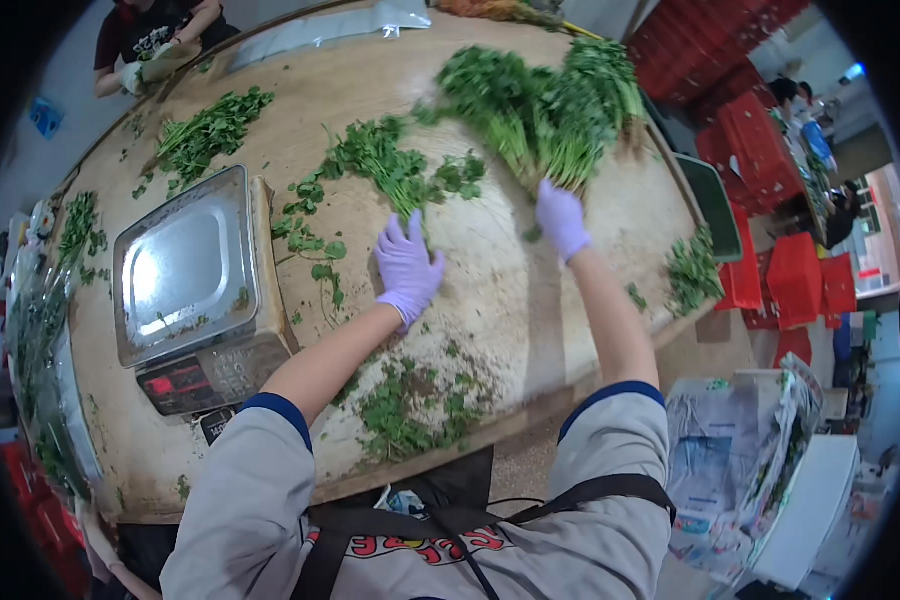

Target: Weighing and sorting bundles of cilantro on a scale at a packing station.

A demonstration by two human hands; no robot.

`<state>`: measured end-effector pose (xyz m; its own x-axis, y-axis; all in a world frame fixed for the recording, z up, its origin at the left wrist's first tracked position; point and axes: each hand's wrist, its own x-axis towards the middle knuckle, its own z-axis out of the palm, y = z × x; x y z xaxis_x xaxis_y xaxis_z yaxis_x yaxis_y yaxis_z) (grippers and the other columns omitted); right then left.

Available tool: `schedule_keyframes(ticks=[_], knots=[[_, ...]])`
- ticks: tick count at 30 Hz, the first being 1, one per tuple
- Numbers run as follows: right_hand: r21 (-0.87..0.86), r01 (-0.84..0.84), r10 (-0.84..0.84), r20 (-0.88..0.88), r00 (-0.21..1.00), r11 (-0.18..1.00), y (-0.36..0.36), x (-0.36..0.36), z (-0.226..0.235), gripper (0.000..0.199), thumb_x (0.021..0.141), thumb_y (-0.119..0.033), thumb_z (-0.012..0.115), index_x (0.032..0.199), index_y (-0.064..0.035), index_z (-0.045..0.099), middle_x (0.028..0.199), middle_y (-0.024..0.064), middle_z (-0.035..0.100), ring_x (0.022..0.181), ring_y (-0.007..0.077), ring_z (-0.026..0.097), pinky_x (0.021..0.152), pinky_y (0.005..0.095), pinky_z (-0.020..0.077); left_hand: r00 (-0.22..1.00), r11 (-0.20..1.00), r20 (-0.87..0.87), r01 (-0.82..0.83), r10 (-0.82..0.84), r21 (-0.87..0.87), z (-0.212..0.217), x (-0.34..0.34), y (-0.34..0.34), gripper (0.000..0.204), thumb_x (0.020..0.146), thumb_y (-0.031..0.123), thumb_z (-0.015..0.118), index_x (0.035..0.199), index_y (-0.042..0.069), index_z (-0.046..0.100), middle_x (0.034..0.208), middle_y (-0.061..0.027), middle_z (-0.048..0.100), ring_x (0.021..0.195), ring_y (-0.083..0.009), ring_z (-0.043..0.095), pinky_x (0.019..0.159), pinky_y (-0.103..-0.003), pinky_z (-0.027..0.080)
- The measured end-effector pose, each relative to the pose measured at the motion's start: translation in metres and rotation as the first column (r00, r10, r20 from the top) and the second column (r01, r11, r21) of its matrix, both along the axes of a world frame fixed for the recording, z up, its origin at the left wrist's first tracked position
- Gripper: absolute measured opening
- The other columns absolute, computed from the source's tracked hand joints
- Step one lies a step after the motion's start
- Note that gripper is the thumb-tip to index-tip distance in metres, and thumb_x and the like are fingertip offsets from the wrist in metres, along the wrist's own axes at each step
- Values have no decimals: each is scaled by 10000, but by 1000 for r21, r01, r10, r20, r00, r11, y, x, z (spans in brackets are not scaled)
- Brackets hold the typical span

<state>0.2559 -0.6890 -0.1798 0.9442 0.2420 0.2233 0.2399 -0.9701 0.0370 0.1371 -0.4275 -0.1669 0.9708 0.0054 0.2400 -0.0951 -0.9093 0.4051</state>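
Note:
My right hand (563,220), in a thin purple glove, is closed around the pale stem ends of a bunch of leafy green herbs (525,130). The leaves fan out away from me and are slightly blurred. My left hand (410,265), gloved the same way, lies low over the table with its fingers spread. Its fingertips touch or nearly touch the stems of a smaller bunch of greens (385,165). Another large leafy bunch (605,85) with roots at its stem ends lies just right of the one in my right hand.
A weighing scale (185,270) with a metal pan stands left on the wooden table (480,330). Loose greens (210,135) lie behind it; soil and trimmings (410,410) cover the near edge. A green bin (708,205) and red crates (755,145) stand right. Another person (155,45) is far left.

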Motion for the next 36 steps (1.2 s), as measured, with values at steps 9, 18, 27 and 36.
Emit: schedule_keyframes(ticks=[9,18,27,36], knots=[[87,13,1,-155,988,996,30,-292,22,226,740,-33,484,964,-58,497,589,127,588,520,336,581,474,442,451,683,-66,-573,-667,-453,-742,8,-83,64,301,767,39,479,1064,-10,495,870,-136,588,651,-195,553,569,-335,475],[275,461,-462,-63,884,844,24,-281,66,688,681,-584,644,1002,15,539,975,208,576,909,332,563,791,404,458,899,21,-235,-244,-370,-969,96,-179,78,335,683,-54,447,1008,11,495,847,-90,587,724,-170,550,630,-259,447],[434,419,-517,135,845,798,46,-287,69,397,747,-305,647,928,24,517,887,214,549,892,362,529,777,422,442,826,62,-275,-281,-491,-958,67,-213,63,313,645,-44,476,951,18,497,859,-101,590,772,-198,565,702,-289,462],[674,298,-249,-170,953,677,174,-362,119,344,748,-252,606,959,-2,499,792,206,614,729,345,611,663,417,464,748,-287,-236,-497,-620,-819,73,-200,17,294,817,323,631,974,75,615,882,-38,618,793,-134,570,694,-275,450]])
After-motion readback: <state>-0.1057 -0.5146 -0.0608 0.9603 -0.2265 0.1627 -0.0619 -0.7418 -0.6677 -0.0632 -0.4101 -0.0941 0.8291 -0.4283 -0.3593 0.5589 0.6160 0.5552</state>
